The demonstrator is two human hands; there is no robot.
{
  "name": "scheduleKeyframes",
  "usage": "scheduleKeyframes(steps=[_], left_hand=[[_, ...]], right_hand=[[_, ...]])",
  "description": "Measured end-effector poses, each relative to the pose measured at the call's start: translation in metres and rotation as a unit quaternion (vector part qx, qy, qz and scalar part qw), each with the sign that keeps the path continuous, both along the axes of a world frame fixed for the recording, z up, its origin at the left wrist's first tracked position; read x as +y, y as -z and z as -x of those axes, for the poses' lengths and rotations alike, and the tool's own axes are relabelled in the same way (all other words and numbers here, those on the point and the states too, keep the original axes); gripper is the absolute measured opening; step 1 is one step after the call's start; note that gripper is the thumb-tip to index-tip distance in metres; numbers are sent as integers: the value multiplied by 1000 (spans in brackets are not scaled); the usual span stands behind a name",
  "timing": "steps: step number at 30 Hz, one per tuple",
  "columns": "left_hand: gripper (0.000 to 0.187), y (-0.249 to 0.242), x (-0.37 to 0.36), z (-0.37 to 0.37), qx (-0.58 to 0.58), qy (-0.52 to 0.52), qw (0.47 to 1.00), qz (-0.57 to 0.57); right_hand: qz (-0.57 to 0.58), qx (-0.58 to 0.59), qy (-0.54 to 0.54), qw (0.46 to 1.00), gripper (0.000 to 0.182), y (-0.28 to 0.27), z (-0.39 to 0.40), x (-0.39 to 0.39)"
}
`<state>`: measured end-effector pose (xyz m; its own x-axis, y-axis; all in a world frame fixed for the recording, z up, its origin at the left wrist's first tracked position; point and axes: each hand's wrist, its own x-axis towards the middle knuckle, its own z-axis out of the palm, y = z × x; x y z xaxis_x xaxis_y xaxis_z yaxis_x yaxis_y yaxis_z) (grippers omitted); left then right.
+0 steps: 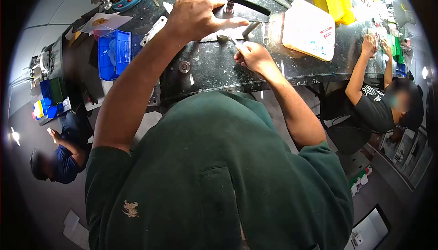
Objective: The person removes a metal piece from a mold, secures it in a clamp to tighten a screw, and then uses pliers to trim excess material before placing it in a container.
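My left hand (195, 19) reaches over a small bench fixture, its thumb stretched to the right and apart from the finger above it. That finger comes close to the fixture's long black bar (253, 7); the other fingers are hidden. Below the bar are an upright metal post (251, 29) and a flat metal base (209, 37). My right hand (256, 59) is closed around a thin metal tool (237, 44), whose tip points up and left toward a small bright metal part (223, 35) on the base.
A round metal piece (184, 67) lies on the speckled black bench (210, 74). At left stands a blue bin (108, 63); at right are a white lid (306, 33), scissors (266, 40) and a yellow bin (335, 4). People work at both sides.
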<state>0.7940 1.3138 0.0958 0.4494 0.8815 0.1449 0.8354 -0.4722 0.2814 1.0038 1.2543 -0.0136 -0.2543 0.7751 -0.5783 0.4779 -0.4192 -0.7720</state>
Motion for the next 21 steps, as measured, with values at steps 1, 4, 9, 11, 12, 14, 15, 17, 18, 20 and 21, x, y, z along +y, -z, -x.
scheduleKeyframes(steps=[1, 4, 9, 11, 12, 14, 15, 17, 18, 20, 21], left_hand=[[69, 5, 2, 0, -12, 10, 1000, -26], [69, 14, 5, 2, -36, 31, 997, -61], [72, 0, 0, 1, -26, 3, 1000, -11], [73, 2, 0, 1, -26, -1, 1000, -1], [74, 4, 1, 2, -27, 2, 999, -19], [74, 5, 1, 2, -28, 4, 999, -37], [74, 4, 1, 2, -21, 3, 1000, -22], [73, 2, 0, 2, -15, 2, 1000, -5], [72, 2, 0, 1, -23, 1, 1000, -6], [71, 1, -1, 1, -32, 2, 999, -6], [70, -1, -1, 0, -14, 6, 1000, -4]], right_hand=[[1, -1, -1, 1000, 38, 2, -1, 0], [-22, -53, -40, 998, 39, 5, 0, 0], [-13, -52, -4, 999, 39, -4, 4, -3], [-9, -24, -1, 1000, 39, 6, 1, -2], [-4, 5, 1, 1000, 40, 10, 0, -3], [-12, -18, -13, 1000, 40, 7, -2, -2], [-22, -40, -29, 999, 40, 2, -2, -2], [-21, -43, -25, 999, 40, -3, 0, -1], [-20, -47, -21, 998, 39, -5, 0, -1], [-27, -59, -37, 997, 38, -4, 0, 1], [-35, -70, -53, 995, 37, -4, 0, 1]])
